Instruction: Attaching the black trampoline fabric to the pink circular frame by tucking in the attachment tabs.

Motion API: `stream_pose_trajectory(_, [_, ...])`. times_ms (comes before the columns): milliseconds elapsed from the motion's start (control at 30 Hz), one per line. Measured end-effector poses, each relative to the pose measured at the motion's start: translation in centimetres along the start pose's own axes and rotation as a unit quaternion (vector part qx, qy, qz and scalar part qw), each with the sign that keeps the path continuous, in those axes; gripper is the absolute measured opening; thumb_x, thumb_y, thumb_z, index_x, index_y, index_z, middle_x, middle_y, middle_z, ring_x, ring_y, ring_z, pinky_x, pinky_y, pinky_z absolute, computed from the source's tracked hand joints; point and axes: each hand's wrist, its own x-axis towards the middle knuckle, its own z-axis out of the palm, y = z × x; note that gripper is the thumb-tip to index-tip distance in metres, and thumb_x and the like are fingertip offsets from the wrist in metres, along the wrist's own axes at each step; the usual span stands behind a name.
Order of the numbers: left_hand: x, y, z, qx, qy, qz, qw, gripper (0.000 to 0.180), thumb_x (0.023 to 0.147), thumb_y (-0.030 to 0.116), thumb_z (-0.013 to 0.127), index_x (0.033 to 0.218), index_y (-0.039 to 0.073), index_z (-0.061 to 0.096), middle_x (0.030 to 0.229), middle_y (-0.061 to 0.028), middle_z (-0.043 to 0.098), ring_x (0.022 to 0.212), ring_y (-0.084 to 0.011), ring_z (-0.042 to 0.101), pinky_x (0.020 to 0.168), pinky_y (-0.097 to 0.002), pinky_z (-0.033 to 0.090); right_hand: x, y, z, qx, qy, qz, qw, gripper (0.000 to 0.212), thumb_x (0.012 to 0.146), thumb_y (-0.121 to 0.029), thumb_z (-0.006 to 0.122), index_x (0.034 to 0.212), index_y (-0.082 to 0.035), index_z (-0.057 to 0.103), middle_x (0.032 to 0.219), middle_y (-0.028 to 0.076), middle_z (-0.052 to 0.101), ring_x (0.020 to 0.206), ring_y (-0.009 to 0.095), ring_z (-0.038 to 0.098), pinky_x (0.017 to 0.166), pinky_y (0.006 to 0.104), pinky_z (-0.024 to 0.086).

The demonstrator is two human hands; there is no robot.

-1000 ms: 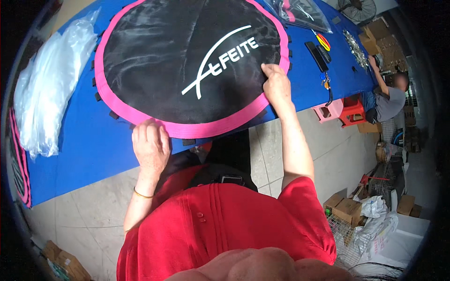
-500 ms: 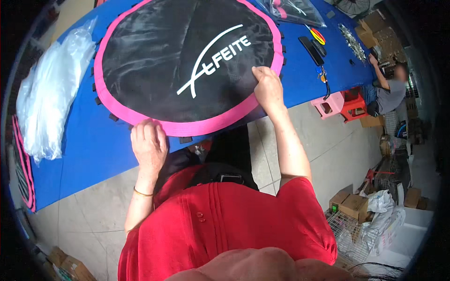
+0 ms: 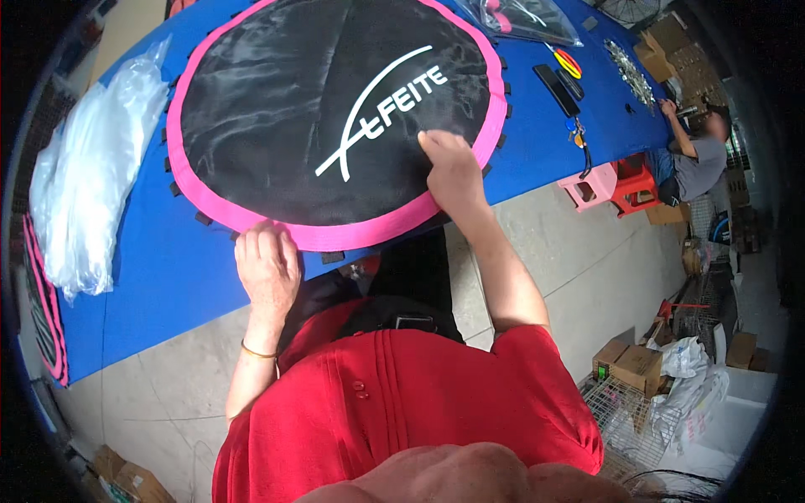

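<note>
A round black trampoline mat (image 3: pixel 260 126) with a wide pink border and short black tabs around its edge lies flat on the blue table. White lettering and a curved white stripe mark its right half. At the near edge, my left hand (image 3: pixel 268 267) has its fingers curled over the pink border. My right hand (image 3: pixel 455 176) is closed above the mat's near right part, below the white lettering. Its fingertips are bunched together, and whatever they may hold is hidden.
Clear plastic bags (image 3: pixel 96 168) lie on the table's left. On its right are a black case (image 3: pixel 556 90), keys (image 3: pixel 575 132), a bagged item (image 3: pixel 537 21) and a pile of small metal parts (image 3: pixel 631 74). Another person (image 3: pixel 700 159) sits beyond, near pink and red stools (image 3: pixel 633 189).
My right hand has moved left and slightly toward me, from the pink border onto the black mesh. My left hand stays at the near edge. The mat has shifted slightly.
</note>
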Motion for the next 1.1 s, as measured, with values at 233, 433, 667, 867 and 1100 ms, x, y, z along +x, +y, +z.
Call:
stream_pose_trajectory(233, [0.1,0.1,0.2,-0.003,-0.005,-0.009,1.0,0.014,0.098,0.01,0.071,0.109,0.002,0.066,0.118,-0.0198,0.07,0.11,-0.0404,0.064,0.099,-0.0508,0.051,3.3,3.7,1.0,-0.042,0.026,0.009,0.999,0.031,0.093,0.002,0.06,0.118,0.001,0.078,0.114,0.018,0.076,0.107,0.04,0.07,0.098,0.0495,0.055])
stream_pose_trajectory(433, [-0.1,-0.1,0.1,0.0,-0.005,-0.011,1.0,0.014,0.099,0.01,0.071,0.109,0.001,0.066,0.118,-0.0194,0.07,0.11,-0.0405,0.064,0.099,-0.0507,0.051,-0.1,0.1,-0.9,-0.029,-0.016,0.04,0.999,0.039,0.09,0.005,0.061,0.126,-0.002,0.077,0.122,0.014,0.075,0.115,0.038,0.068,0.103,0.0469,0.054])
stream_pose_trajectory(667, [0.2,0.3,-0.1,-0.005,0.007,-0.001,1.0,0.013,0.098,0.007,0.072,0.109,0.0,0.067,0.113,-0.0182,0.07,0.106,-0.0396,0.064,0.095,-0.0487,0.052,-1.3,1.6,-3.2,-0.081,-0.025,0.079,0.993,0.04,0.09,0.001,0.064,0.128,-0.006,0.078,0.126,0.01,0.076,0.12,0.033,0.069,0.108,0.045,0.051])
stream_pose_trajectory(867, [0.2,0.2,0.1,-0.005,0.004,0.001,1.0,0.013,0.099,0.01,0.07,0.109,0.001,0.067,0.115,-0.0194,0.07,0.106,-0.0414,0.065,0.096,-0.0511,0.051,-0.7,3.9,-2.5,-0.105,-0.023,0.059,0.992,0.036,0.093,0.001,0.064,0.124,-0.006,0.08,0.12,0.011,0.078,0.114,0.034,0.071,0.104,0.0463,0.052])
stream_pose_trajectory(1100, [-0.1,0.1,0.2,0.002,0.017,0.016,1.0,0.013,0.099,0.01,0.07,0.108,0.001,0.066,0.111,-0.0197,0.069,0.103,-0.0414,0.064,0.094,-0.051,0.051,-4.4,-1.5,-3.1,-0.006,0.001,-0.008,1.0,0.037,0.09,0.001,0.06,0.123,-0.001,0.075,0.117,0.014,0.074,0.11,0.037,0.069,0.1,0.0476,0.053])
